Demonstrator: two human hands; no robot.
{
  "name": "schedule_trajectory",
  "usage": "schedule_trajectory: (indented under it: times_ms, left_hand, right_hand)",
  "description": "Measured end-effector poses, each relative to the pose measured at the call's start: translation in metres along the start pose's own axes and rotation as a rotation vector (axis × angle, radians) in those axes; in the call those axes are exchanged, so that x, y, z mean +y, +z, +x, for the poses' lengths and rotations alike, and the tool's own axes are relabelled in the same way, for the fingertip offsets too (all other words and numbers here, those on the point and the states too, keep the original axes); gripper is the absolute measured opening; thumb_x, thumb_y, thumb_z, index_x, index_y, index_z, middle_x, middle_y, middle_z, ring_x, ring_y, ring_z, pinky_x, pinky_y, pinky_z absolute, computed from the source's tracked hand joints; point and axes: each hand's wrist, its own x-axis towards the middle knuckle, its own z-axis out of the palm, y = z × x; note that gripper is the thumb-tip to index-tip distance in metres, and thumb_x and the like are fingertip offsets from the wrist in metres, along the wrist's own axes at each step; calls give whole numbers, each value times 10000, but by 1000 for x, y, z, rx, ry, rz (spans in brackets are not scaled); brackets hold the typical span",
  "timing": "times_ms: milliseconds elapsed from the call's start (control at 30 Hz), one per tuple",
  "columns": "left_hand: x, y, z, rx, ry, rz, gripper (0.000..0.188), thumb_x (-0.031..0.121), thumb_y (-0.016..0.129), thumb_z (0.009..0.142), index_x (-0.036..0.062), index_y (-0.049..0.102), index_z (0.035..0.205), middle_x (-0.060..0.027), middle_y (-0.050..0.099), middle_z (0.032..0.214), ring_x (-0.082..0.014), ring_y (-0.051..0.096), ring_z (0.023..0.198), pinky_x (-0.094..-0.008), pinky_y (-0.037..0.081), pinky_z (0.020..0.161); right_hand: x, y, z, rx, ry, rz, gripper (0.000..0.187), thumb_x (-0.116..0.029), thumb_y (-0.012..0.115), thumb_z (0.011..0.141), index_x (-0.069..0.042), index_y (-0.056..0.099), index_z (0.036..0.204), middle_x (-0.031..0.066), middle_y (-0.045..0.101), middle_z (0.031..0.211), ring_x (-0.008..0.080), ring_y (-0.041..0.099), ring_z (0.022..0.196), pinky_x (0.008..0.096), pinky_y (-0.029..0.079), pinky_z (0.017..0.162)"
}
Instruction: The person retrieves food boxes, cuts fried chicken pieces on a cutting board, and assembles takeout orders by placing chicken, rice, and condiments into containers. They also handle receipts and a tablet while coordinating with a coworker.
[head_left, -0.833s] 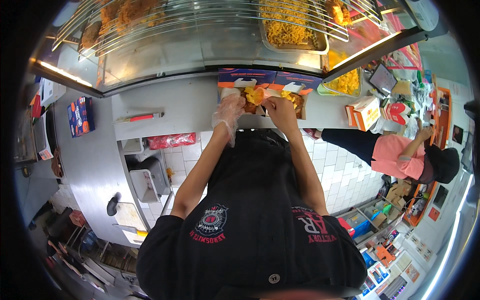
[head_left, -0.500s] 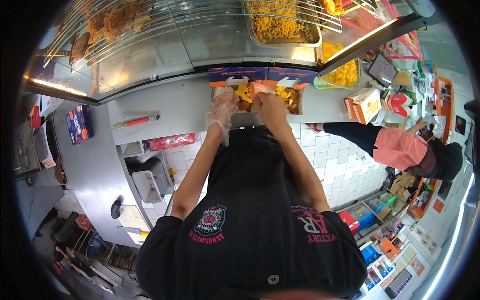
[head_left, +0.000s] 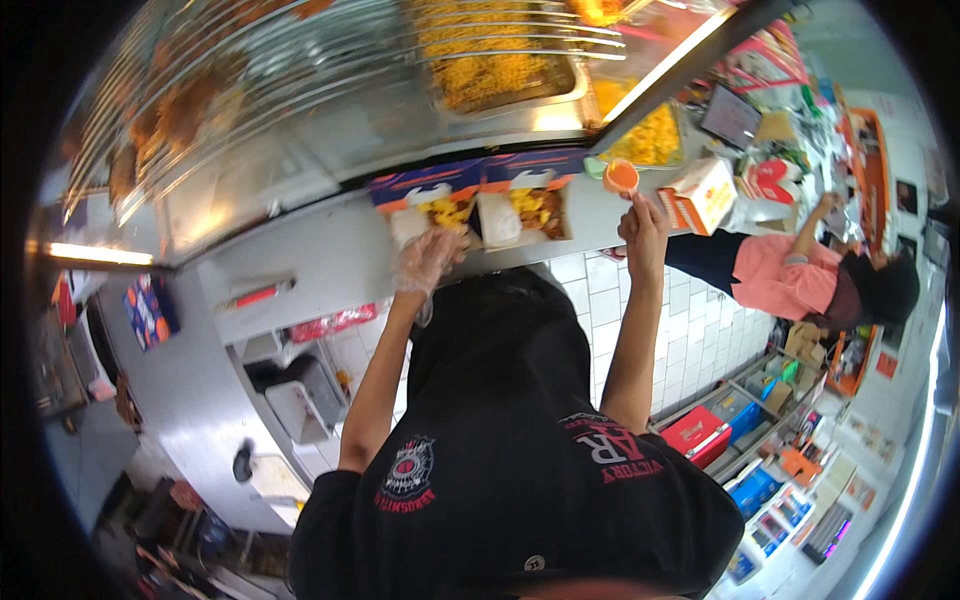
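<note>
Two open takeaway boxes stand side by side at the counter's back, their blue-purple lids raised. The left box (head_left: 396,222) and right box (head_left: 561,228) each hold a white wrapped bundle, yellow topping and browned food. My left hand (head_left: 430,258), in a clear plastic glove, is at the left box's front edge; its blurred fingers look stretched out, with nothing seen in them. Bare, my right hand (head_left: 643,228) grips the handle of an orange scoop (head_left: 621,176), raised right of the boxes near a tray of yellow food (head_left: 655,137).
Behind the boxes is a glass display case with wire racks (head_left: 210,80) and a metal tray (head_left: 570,92) of yellow food. A red-handled tool (head_left: 258,295) lies on the counter at left. White-and-orange cartons (head_left: 703,195) stand at right, where a person in pink (head_left: 790,275) works.
My right hand has moved right, away from the boxes, carrying the orange scoop. My left hand has shifted from the left box's side to its front edge. The whole view has turned slightly.
</note>
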Motion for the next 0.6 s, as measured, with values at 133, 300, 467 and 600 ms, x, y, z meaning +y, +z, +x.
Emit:
schedule_trajectory:
  times_ms: [133,300,467,600]
  left_hand:
    - [-6,23,-1,45,254,245,323,275,619,1008,14,665,1192,-81,748,981,-154,702,818,-286,553,738]
    - [-50,33,15,156,305,593,432,259,641,987,-22,606,1312,-155,708,1183,-235,704,1036,-326,559,886]
    - [-84,40,29,284,80,-134,460,241,643,987,9,554,1373,-153,673,1243,-245,669,1053,-326,558,872]
    - [-64,73,14,527,-103,401,461,243,660,981,50,547,1384,-123,665,1212,-184,666,871,-269,541,619]
  right_hand:
    - [0,-57,104,111,-59,-256,361,-316,541,1052,8,701,1039,-59,387,609,35,358,517,223,277,477]
    - [1,-136,214,-15,-300,-818,424,-368,506,1037,4,709,1036,154,676,784,280,649,709,390,496,672]
    - [-30,-274,317,343,-431,-966,286,-203,534,952,-57,710,1124,229,712,1055,403,673,1027,477,520,885]
    - [-18,-378,411,312,-126,-1192,454,-118,529,875,-94,623,1318,261,680,1165,423,657,1075,471,521,915]
